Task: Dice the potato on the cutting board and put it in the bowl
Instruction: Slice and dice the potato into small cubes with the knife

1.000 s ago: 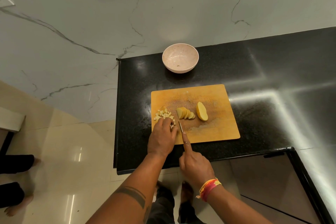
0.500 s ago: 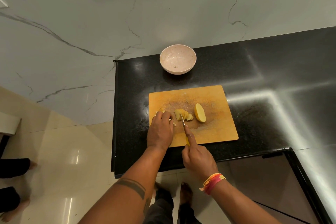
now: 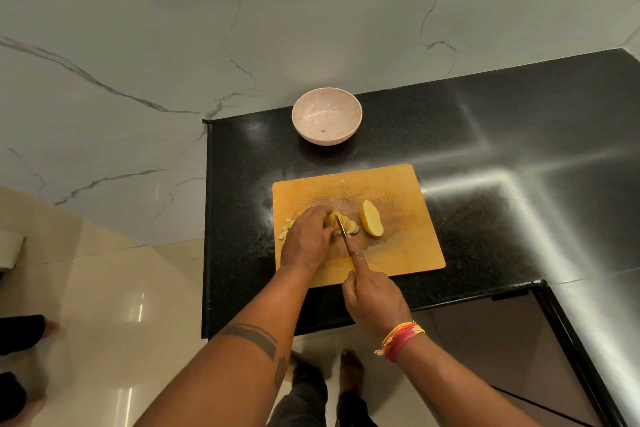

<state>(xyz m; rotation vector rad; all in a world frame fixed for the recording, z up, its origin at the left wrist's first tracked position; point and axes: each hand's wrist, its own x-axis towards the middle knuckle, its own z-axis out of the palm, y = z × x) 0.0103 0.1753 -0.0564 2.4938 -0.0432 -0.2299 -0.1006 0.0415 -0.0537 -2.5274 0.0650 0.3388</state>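
Left hand [image 3: 306, 241] gripping your potato slices [image 3: 341, 222] on cutting board [image 3: 408, 253], right hand [image 3: 372, 298] gripping knife [image 3: 343, 230], no writing readable.

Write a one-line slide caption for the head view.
Left hand steadies potato slices while right hand cuts with knife on cutting board; bowl waits.
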